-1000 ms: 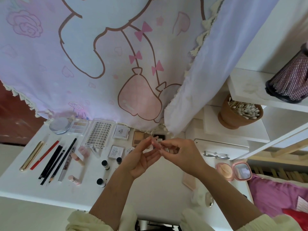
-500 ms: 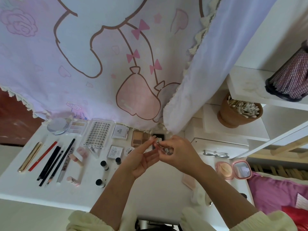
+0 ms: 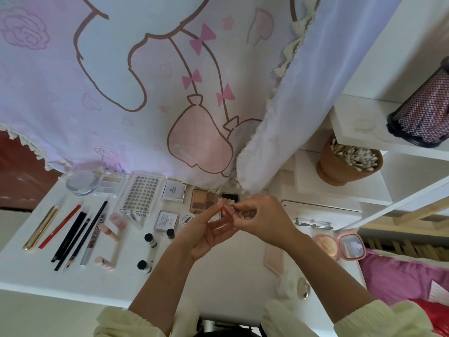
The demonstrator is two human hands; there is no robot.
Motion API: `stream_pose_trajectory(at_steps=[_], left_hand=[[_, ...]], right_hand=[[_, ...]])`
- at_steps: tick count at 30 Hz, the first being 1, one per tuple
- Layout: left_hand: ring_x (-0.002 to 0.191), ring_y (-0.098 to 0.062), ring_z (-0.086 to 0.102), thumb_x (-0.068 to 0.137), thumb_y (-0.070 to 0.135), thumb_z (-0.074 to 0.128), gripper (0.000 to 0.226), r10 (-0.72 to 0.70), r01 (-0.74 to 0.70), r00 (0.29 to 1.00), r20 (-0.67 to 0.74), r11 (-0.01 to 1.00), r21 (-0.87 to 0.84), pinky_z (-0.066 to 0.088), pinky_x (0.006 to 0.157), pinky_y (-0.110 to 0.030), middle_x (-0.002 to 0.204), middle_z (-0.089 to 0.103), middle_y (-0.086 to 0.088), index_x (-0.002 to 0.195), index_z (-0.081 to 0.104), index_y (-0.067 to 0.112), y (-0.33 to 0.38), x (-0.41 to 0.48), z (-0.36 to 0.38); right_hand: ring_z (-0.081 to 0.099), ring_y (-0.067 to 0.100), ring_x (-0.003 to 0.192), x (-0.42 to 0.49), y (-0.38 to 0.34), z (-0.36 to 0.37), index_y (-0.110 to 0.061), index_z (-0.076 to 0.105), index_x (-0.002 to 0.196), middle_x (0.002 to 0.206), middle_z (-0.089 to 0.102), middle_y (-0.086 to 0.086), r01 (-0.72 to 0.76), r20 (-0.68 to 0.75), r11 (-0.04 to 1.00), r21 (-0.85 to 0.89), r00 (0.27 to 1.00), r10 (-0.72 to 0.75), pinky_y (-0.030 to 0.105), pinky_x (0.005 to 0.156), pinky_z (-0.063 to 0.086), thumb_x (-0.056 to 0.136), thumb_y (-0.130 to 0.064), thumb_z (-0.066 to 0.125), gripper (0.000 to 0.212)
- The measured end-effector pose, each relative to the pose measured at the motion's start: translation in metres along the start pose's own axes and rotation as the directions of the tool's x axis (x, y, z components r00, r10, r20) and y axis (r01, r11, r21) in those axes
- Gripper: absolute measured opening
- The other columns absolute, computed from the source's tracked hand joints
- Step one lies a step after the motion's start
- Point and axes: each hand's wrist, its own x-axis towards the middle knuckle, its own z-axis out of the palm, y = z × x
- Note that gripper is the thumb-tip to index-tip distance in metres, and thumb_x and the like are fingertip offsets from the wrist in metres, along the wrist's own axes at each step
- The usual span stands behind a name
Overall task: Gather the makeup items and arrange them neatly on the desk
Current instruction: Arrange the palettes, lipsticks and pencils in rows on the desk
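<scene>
Working above the white table (image 3: 218, 283), just right of the lash tray (image 3: 143, 193). Pinching a small pink item (image 3: 227, 210) in the right hand (image 3: 263, 218), grip clamped on it with curled fingers. Meeting it from the tray side with the left hand (image 3: 206, 233), fingers mostly straight and touching the item; cannot tell whether that grip is closed on it or merely resting against it. Laid out in a row left of the tray: gold tube (image 3: 41, 228), red pencil (image 3: 60, 226), black pencils (image 3: 69, 237). Standing nearer than the tray: black-capped vials (image 3: 150, 240). Lying just right of the tray: white box (image 3: 173, 190), then brown palette (image 3: 202, 200). Sitting open well right of the tray, past both hands: pink compact (image 3: 351, 246). Hanging behind the tray: cartoon curtain (image 3: 145, 93).
</scene>
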Motion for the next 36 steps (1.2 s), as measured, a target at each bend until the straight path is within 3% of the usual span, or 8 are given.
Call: stream_pose_trajectory(at_steps=[3, 9, 12, 14, 19, 24, 32, 36], left_hand=[[0.086, -0.027, 0.068, 0.081, 0.027, 0.067, 0.036, -0.038, 0.038, 0.999, -0.008, 0.999, 0.011, 0.060, 0.075, -0.036, 0.097, 0.069, -0.018, 0.110, 0.065, 0.006, 0.000, 0.000, -0.001], [0.068, -0.017, 0.058, 0.077, 0.034, 0.066, 0.046, -0.195, 0.199, 0.980, -0.050, 0.975, 0.100, 0.050, 0.057, -0.024, 0.099, 0.068, -0.020, 0.112, 0.059, 0.005, -0.007, 0.004, -0.009], [0.061, -0.016, 0.058, 0.079, 0.032, 0.064, 0.049, -0.277, 0.281, 0.959, -0.055, 0.954, 0.099, 0.045, 0.047, -0.019, 0.103, 0.067, -0.024, 0.118, 0.055, 0.004, -0.015, 0.009, -0.021], [0.061, -0.016, 0.060, 0.087, 0.032, 0.059, 0.044, -0.297, 0.309, 0.950, -0.100, 0.941, 0.136, 0.044, 0.046, -0.018, 0.108, 0.068, -0.025, 0.120, 0.056, 0.004, -0.022, 0.013, -0.029], [0.074, -0.025, 0.071, 0.095, 0.035, 0.056, 0.033, -0.185, 0.296, 0.921, -0.342, 0.905, 0.307, 0.048, 0.053, -0.023, 0.097, 0.073, -0.019, 0.112, 0.062, 0.007, -0.051, 0.027, -0.034], [0.073, -0.027, 0.071, 0.095, 0.027, 0.058, 0.023, -0.136, 0.322, 0.907, -0.398, 0.833, 0.449, 0.053, 0.057, -0.025, 0.090, 0.073, -0.014, 0.102, 0.066, 0.006, -0.076, 0.033, -0.035], [0.054, -0.018, 0.063, 0.093, 0.022, 0.061, 0.014, -0.092, 0.331, 0.901, -0.425, 0.780, 0.532, 0.051, 0.052, -0.022, 0.081, 0.069, -0.012, 0.094, 0.071, 0.011, -0.089, 0.037, -0.035], [0.052, -0.014, 0.063, 0.090, 0.016, 0.063, 0.013, -0.048, 0.321, 0.916, -0.398, 0.680, 0.659, 0.050, 0.052, -0.022, 0.080, 0.072, -0.008, 0.094, 0.075, 0.014, -0.094, 0.040, -0.038]], right_hand=[[0.068, 0.007, 0.070, 0.003, 0.006, -0.003, -0.028, 0.078, 0.096, 0.075, 0.073, -0.012, -0.094, -0.001, 0.982, 0.162, 0.995, 0.096, 0.030, 0.069, 0.059, 0.082, -0.034, 0.073, 0.016], [0.072, 0.008, 0.075, 0.005, 0.028, -0.003, -0.017, 0.077, 0.100, 0.083, 0.076, -0.003, -0.238, 0.039, 0.934, 0.265, 0.971, 0.237, 0.027, 0.074, 0.060, 0.083, -0.019, 0.072, 0.018], [0.071, 0.009, 0.070, 0.003, 0.039, -0.005, -0.014, 0.076, 0.097, 0.079, 0.076, -0.001, -0.315, 0.121, 0.909, 0.273, 0.949, 0.293, 0.015, 0.063, 0.052, 0.087, -0.010, 0.067, 0.014], [0.070, 0.011, 0.070, 0.000, 0.046, -0.003, -0.008, 0.074, 0.100, 0.083, 0.076, 0.003, -0.356, 0.174, 0.908, 0.221, 0.930, 0.322, 0.013, 0.061, 0.050, 0.087, -0.008, 0.067, 0.015], [0.069, 0.013, 0.074, -0.013, 0.066, 0.022, -0.010, 0.067, 0.116, 0.099, 0.073, 0.006, -0.461, 0.184, 0.887, -0.024, 0.870, 0.457, 0.027, 0.078, 0.054, 0.083, -0.012, 0.068, 0.033], [0.058, 0.017, 0.104, -0.024, 0.081, 0.033, -0.015, 0.063, 0.119, 0.124, 0.057, 0.003, -0.488, 0.191, 0.848, -0.205, 0.830, 0.524, 0.022, 0.080, 0.039, 0.085, -0.017, 0.063, 0.034], [0.059, 0.022, 0.105, -0.038, 0.095, 0.036, -0.013, 0.064, 0.109, 0.115, 0.061, 0.005, -0.510, 0.211, 0.788, -0.346, 0.776, 0.595, 0.030, 0.085, 0.048, 0.084, -0.013, 0.059, 0.026], [0.063, 0.023, 0.100, -0.042, 0.098, 0.038, -0.011, 0.067, 0.107, 0.112, 0.065, 0.006, -0.484, 0.257, 0.772, -0.411, 0.751, 0.608, 0.034, 0.085, 0.054, 0.083, -0.011, 0.060, 0.025]])
